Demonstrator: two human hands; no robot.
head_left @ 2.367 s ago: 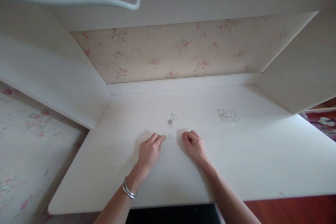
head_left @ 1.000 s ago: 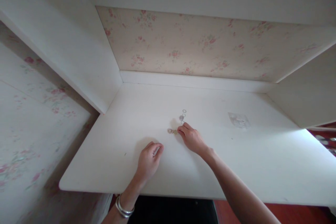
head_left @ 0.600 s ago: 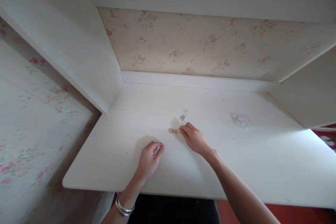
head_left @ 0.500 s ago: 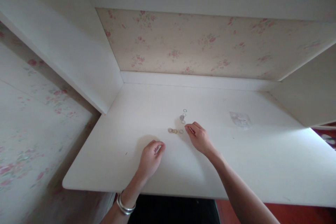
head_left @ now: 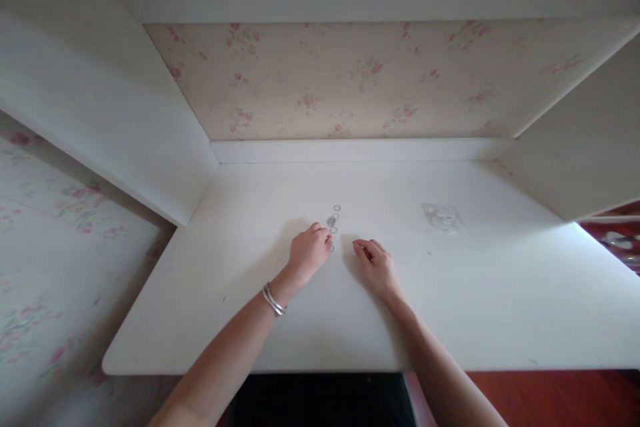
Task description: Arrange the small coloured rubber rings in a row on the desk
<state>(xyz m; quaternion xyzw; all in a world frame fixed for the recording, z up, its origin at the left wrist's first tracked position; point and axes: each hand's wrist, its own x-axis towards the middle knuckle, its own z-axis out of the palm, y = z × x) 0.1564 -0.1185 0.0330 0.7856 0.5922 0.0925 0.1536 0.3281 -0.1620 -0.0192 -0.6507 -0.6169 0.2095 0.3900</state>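
Several small rings lie on the white desk (head_left: 280,200) in front of me. A short column holds thin silvery rings (head_left: 337,208) and a fuller, greyish round piece (head_left: 331,221). My left hand (head_left: 309,255), a silver bangle (head_left: 274,300) on its wrist, is over the nearer rings with its fingers closed. One ring (head_left: 332,249) peeks out beside its fingertips; the rest there are covered. To the right, my right hand (head_left: 376,268) has thumb and fingers pinched together just above the desk. Whatever either hand holds, if anything, is too small or hidden to make out.
A clear plastic bag (head_left: 443,217) lies flat on the right part of the desk. White side panels and a low back ledge (head_left: 365,150) enclose the desktop, with floral wallpaper behind. Below the front edge is a black seat (head_left: 325,400).
My left hand has moved forward and right onto the nearer rings, covering most of them. My right hand stays pinched near the same place. The whole view has shifted slightly.
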